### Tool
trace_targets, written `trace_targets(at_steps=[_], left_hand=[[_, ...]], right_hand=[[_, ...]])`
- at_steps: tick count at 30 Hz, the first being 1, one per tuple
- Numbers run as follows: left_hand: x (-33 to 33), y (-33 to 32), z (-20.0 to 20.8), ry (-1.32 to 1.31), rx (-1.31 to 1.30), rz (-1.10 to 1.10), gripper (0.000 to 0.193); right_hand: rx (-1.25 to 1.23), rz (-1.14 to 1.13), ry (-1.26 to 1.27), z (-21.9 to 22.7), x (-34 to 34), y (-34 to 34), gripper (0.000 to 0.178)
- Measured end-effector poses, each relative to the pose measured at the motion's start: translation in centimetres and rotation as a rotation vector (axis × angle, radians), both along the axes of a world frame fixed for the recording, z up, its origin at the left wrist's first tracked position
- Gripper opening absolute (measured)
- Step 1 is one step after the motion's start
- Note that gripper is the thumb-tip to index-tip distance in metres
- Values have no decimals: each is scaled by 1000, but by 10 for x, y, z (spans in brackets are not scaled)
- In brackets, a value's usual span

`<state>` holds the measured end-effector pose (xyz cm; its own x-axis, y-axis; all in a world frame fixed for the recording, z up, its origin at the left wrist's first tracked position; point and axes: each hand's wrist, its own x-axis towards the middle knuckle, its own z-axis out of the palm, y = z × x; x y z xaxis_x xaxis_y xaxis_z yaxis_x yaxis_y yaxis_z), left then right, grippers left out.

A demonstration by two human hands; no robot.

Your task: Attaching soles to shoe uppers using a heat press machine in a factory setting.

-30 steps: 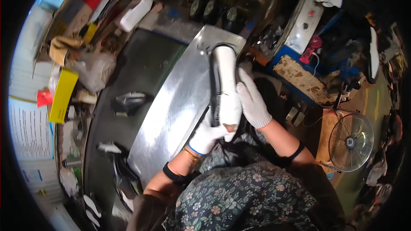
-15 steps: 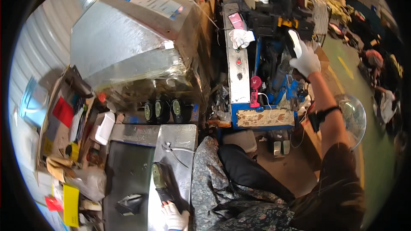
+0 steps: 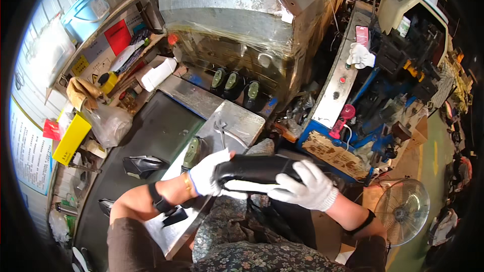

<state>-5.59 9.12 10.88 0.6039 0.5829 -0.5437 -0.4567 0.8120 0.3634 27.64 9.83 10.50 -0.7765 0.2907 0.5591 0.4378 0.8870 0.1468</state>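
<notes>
Both of my hands, in white gloves, are clamped on a black shoe, which lies sideways between them in front of my floral-patterned apron. My left hand grips its left end, and my right hand wraps the right end, with fingers spread over the near side. The shoe's dark middle shows in the gap between the two gloves, and a white strip (I cannot tell whether it is the sole or a lining) runs along its lower edge, meeting my right fingers. Just beyond my left hand, another dark shoe with a greenish top rests on a shiny metal plate, near a thin, curved grey piece. To the left, a black shoe on its side lies on a dark belt. Well apart, at my right, stands a round fan.
</notes>
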Motion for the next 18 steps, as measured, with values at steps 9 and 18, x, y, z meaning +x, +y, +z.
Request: trace_targets(at_steps=[9,18], left_hand=[[-135,68,-35,556,400,694,35],[-241,380,-164,1980,713,-121,93]], right_hand=[[-822,-322,500,-140,-43,-16,59],[-864,-113,434,-128,-80,137,34]])
